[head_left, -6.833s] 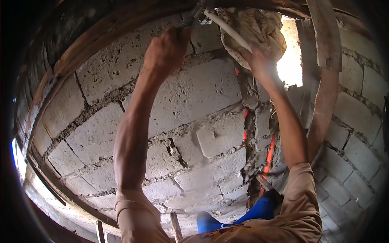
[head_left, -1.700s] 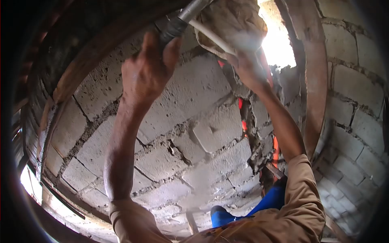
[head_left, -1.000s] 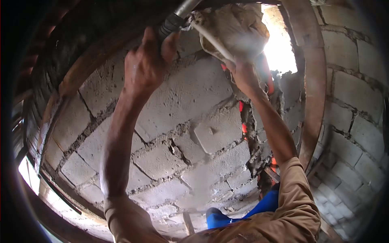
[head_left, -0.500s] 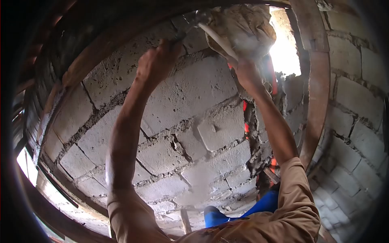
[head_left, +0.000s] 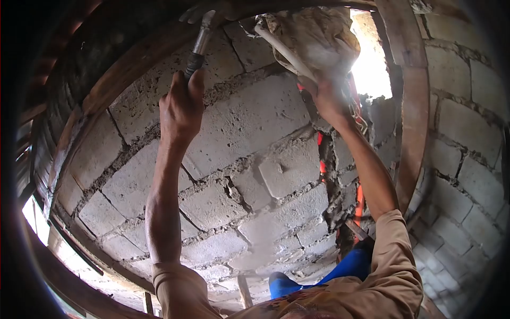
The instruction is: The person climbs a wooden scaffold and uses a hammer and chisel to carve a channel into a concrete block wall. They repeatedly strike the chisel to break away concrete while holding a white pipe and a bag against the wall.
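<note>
My left hand (head_left: 182,103) is closed around the dark grip of a hammer (head_left: 201,40), raised at the upper left. Its metal shaft points up and its head is blurred against the dark beam. At the upper right, my right hand (head_left: 330,98) is wrapped at the lower end of a pale rod (head_left: 287,50) that slants up to the left. Some of its fingers are hidden or blurred by dust. Right behind the rod hangs a crumpled, dusty, pale brown bag (head_left: 319,34). Orange conduit (head_left: 322,159) runs down a broken channel in the block wall (head_left: 249,127) below my right hand.
A bright opening (head_left: 374,58) lies right of the bag, beside a wooden post (head_left: 414,127). Loose wires (head_left: 361,119) hang near my right wrist. A curved-looking wooden beam (head_left: 122,74) crosses the upper left. Another block wall (head_left: 467,127) stands at the right.
The hammer has swung away from the upper end of the rod, up and to the left, with my left hand moving left and down. My right hand stays at the rod, nearly still.
</note>
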The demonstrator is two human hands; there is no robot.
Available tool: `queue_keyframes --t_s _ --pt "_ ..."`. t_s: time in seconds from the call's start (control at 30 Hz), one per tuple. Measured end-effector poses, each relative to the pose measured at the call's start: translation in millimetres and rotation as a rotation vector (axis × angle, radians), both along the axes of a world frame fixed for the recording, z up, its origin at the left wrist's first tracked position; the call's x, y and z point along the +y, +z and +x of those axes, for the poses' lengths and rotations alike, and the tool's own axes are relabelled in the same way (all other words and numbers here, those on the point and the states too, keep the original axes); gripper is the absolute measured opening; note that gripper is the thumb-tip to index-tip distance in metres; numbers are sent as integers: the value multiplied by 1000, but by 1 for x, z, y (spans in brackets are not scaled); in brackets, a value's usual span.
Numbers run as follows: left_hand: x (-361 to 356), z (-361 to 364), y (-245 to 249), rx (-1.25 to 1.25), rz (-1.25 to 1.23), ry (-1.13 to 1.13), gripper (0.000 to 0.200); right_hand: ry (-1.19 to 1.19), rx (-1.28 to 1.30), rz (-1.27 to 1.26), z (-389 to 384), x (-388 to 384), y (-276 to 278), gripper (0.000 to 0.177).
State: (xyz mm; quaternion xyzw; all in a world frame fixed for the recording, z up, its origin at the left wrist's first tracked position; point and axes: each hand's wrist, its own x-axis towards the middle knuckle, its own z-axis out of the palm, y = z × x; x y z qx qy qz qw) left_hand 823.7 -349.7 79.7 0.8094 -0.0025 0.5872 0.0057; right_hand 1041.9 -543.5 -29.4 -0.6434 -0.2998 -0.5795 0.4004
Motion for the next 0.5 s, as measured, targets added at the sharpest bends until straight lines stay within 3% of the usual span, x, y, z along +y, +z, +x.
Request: queue_keyframes --t_s 0.03,0.1,0.17,0.23,0.33,0.4,0.5 --pt "-1 -1 0 -13 9 6 44 39 68 -25 -1 1 0 38" --pt "-6 -2 1 -42 26 16 44 -5 -132 -68 4 0 -3 38" --pt "-13 -4 4 -95 52 7 44 60 -89 -81 9 -4 -2 38" --pt "-24 -11 6 -126 62 -19 43 241 200 -66 -8 -7 6 39" --pt "-37 -12 7 -246 115 -164 43 124 328 -82 -16 -7 9 35" --pt "-32 5 0 -463 222 -374 43 192 197 -10 2 -2 5 31" --pt "8 49 -20 -389 359 -402 45 85 294 -113 -24 -10 12 31"
